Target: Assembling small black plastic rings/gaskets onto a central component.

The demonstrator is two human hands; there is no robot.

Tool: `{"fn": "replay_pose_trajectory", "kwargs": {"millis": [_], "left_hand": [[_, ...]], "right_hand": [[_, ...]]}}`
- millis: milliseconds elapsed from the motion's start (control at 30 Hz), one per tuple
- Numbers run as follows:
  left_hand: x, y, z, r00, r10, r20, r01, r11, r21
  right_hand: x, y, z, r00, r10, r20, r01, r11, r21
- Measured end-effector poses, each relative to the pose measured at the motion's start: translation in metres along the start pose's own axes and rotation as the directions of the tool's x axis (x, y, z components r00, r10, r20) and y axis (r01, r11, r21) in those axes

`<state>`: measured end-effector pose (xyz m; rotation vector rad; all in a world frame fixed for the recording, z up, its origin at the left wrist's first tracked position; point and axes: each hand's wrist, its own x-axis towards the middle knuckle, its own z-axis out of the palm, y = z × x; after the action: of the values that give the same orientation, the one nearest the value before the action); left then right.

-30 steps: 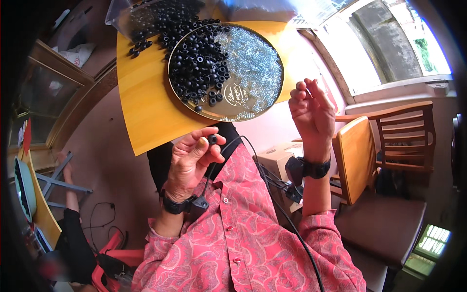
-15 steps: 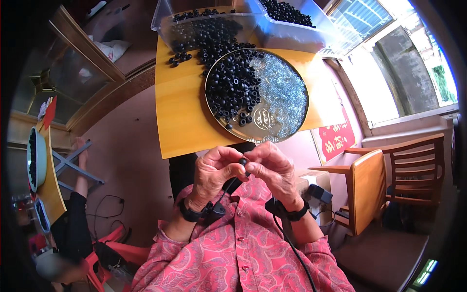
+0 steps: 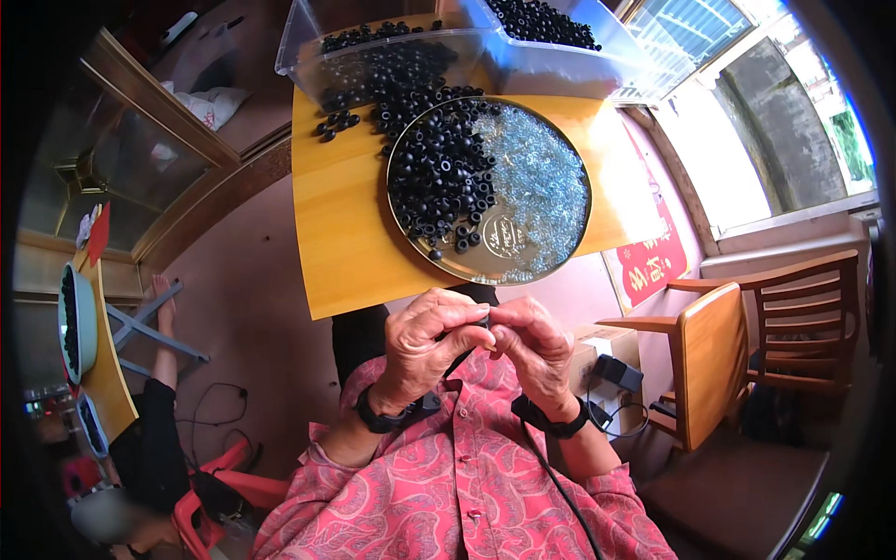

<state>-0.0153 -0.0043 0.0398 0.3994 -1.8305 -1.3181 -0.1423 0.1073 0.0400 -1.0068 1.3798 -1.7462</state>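
Just past my shirt front, my left hand (image 3: 420, 338) pinches a small black cap (image 3: 483, 322) between thumb and fingertips. The fingertips of my right hand (image 3: 537, 343) close on the same cap from the other side, hiding most of it. Beyond the hands, a round metal tray (image 3: 481, 254) rests on the wooden table. Hollow black caps (image 3: 439, 173) are heaped on its left half. Small clear, bluish pieces (image 3: 546, 187) cover its right half; their exact kind is too small to tell.
Behind the tray are two clear plastic bins (image 3: 560, 63) holding more black caps. Loose caps (image 3: 336, 124) lie on the table (image 3: 327, 233). A wooden chair (image 3: 714, 364) and cardboard box (image 3: 607, 350) are at right. Another person (image 3: 145, 448) sits at left beside a second table.
The black cap, earlier plainly visible between my fingertips, is now mostly covered by them. My hands sit slightly lower and farther right. The view has shifted a little.
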Motion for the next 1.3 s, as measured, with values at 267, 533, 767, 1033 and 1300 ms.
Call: {"fn": "replay_pose_trajectory", "kwargs": {"millis": [267,533,767,1033,1300], "left_hand": [[0.002,0.005,0.004,1.000,-0.003,0.014,0.003,1.000,0.005],[-0.001,0.000,0.004,0.980,-0.195,0.037,0.198,0.935,-0.294],[-0.002,0.002,0.006,0.945,-0.320,0.067,0.314,0.829,-0.463],[-0.005,-0.006,0.005,0.927,-0.363,0.088,0.354,0.777,-0.520],[-0.005,-0.004,0.007,0.921,-0.381,0.075,0.363,0.774,-0.520]], "right_hand": [[-0.005,-0.005,0.005,0.987,0.126,-0.099,-0.114,0.987,0.116],[-0.006,-0.002,0.006,0.990,0.074,-0.121,-0.060,0.991,0.116],[-0.007,-0.004,0.008,0.992,0.073,-0.104,-0.062,0.993,0.105],[-0.007,0.002,0.008,0.995,0.047,-0.092,-0.041,0.997,0.066],[-0.009,0.003,0.011,0.982,0.085,-0.169,-0.063,0.990,0.127]]}}
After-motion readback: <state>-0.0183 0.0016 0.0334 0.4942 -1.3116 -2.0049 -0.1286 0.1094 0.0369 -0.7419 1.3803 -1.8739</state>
